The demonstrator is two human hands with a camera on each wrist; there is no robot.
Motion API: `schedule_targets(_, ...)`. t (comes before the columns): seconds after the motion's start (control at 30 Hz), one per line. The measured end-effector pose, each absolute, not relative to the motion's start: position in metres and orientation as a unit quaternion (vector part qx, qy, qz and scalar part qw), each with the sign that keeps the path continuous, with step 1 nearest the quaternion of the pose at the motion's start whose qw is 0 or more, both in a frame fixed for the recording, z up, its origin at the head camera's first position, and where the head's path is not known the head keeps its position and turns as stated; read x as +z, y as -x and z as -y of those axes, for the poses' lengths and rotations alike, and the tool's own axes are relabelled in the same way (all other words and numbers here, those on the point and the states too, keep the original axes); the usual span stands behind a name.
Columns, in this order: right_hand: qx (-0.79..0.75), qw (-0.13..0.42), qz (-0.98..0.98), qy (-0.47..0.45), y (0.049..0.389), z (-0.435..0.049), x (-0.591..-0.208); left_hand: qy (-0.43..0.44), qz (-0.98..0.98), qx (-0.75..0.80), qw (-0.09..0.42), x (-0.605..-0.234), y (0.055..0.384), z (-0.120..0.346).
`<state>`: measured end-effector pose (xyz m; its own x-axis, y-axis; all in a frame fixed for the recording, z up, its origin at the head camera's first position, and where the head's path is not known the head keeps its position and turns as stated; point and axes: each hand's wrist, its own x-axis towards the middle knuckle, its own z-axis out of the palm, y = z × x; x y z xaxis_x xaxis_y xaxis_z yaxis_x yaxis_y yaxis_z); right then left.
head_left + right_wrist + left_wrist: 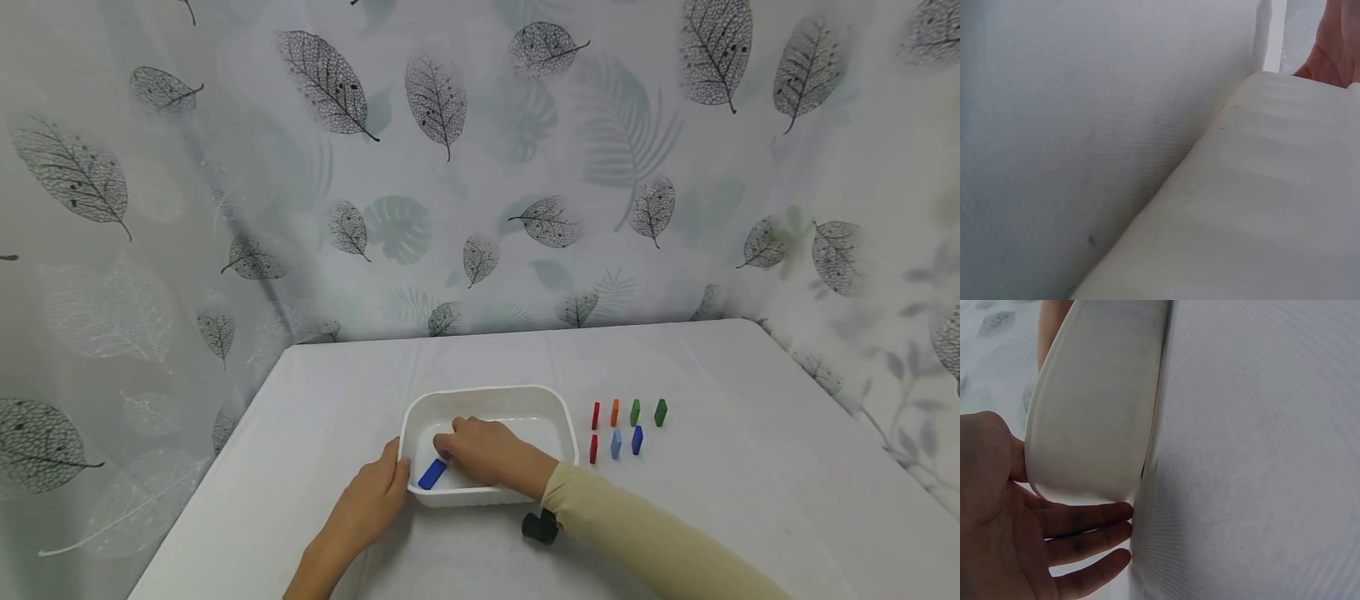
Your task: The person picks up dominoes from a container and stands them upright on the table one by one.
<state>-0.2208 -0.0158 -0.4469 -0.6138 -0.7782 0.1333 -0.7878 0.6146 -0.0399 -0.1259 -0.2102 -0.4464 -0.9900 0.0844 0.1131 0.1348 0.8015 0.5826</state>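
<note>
A white plastic tub [491, 498] stands on the table. My left hand [375, 492] holds its left end, the thumb over the rim and the fingers along the outer wall. In the left wrist view, the fingers [1085, 540] extend beside the tub's wall [1094, 412]. My right hand [483, 450] reaches down inside the tub with bent fingers. Its fingertips are close to the upper end of a blue block [432, 474] lying on the tub floor. I cannot tell whether they pinch anything. The right wrist view shows mostly sleeve [1260, 187], with part of the palm at the upper right.
Right of the tub, small blocks stand upright in two rows. The far row has a red [596, 416], an orange [614, 412] and two green blocks [661, 412]; the near row a red [593, 449], a light blue [616, 444] and a dark blue one [637, 440]. Leaf-patterned curtains [480, 167] surround the table.
</note>
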Motion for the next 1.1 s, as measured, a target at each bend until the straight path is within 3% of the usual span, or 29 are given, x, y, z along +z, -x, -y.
schedule_targets(0.3, 0.065, 0.006, 0.907, -0.415, 0.222, 0.010, -0.441, 0.046, 0.950, -0.306, 0.030, -0.445, 0.126, 0.209)
schedule_targets(0.8, 0.195, 0.027, 0.895, -0.399, 0.221, -0.010, -0.425, 0.044, 0.950, -0.306, 0.035, -0.443, 0.126, 0.208)
schedule_targets(1.1, 0.287, 0.087, 0.886, -0.355, 0.208, -0.029, -0.415, 0.045, 0.948, -0.312, 0.033, -0.444, 0.126, 0.209)
